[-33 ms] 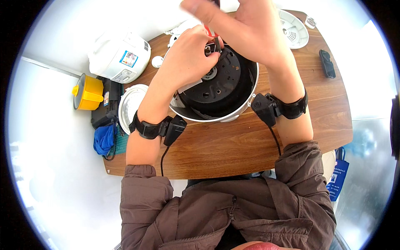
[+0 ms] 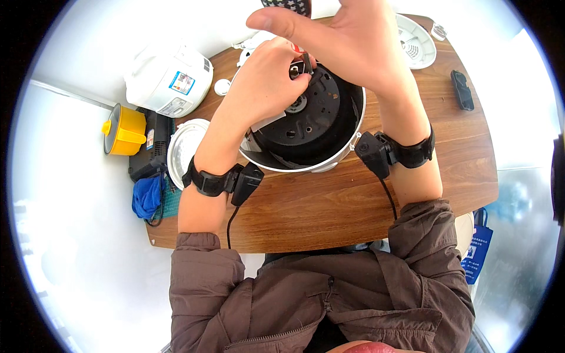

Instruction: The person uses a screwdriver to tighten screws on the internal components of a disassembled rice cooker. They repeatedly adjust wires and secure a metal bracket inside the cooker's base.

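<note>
My left hand (image 2: 265, 82) reaches over the round white cooker body (image 2: 360, 120) with its fingers closed. Its thumb and fingertips pinch a small black part (image 2: 307, 63) near the far rim, just above the black metal pan (image 2: 318, 117) inside. A bit of red shows behind my knuckles; what it belongs to is hidden. My right hand (image 2: 353, 47) is raised over the far right of the cooker body, thumb stretched out and apart; its other fingers run past the upper edge. Beyond that thumb is a black, star-patterned object (image 2: 288, 6), cut off by the frame.
A white rice cooker (image 2: 168, 82) stands at the far left, beside a yellow container (image 2: 128, 130) and a black case (image 2: 148, 154). A white lid (image 2: 185, 147) lies left of the body. A white vented disc (image 2: 416, 44) and a black case-like item (image 2: 462, 90) lie on the right.
My right thumb has shifted slightly and is sharper now. The star-patterned object shows more at the top, and less of the red is visible. My left hand has stayed in place.
</note>
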A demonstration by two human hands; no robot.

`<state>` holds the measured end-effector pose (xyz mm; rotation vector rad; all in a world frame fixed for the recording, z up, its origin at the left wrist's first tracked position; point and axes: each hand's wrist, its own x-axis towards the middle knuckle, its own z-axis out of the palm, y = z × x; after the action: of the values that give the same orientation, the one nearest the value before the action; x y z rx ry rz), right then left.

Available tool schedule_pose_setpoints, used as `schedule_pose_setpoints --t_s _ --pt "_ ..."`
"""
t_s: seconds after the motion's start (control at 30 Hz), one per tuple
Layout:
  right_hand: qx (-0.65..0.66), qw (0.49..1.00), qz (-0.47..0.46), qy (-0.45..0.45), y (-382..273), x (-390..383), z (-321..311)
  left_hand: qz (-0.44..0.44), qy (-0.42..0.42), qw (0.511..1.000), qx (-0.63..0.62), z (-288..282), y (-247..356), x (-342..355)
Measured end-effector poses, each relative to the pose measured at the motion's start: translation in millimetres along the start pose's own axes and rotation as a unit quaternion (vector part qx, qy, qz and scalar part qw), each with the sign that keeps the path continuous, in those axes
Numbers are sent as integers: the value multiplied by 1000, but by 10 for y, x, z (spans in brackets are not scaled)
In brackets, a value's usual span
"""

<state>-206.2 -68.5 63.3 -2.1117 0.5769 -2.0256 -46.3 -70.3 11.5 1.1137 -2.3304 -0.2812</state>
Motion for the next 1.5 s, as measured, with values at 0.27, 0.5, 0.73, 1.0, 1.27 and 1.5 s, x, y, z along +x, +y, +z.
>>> schedule_pose_setpoints --t_s 0.27,0.5,0.73,1.0,1.27,1.5 --pt "66 987 -38 -141 60 51 -259 8 6 1000 -8 -25 -6 -1" --pt "86 992 -24 -92 125 0 -144 7 15 1000 -20 -7 -2 5" --pt "60 989 -107 -77 295 10 -116 -5 8 1000 -5 -2 -8 4" --pt "154 976 -152 27 423 110 -226 -9 -51 998 39 -73 49 33" --pt "144 984 -75 77 329 154 -552 -20 -164 981 98 -80 -10 307" --pt "110 989 -43 86 315 157 -665 -20 -166 977 136 -32 45 371"
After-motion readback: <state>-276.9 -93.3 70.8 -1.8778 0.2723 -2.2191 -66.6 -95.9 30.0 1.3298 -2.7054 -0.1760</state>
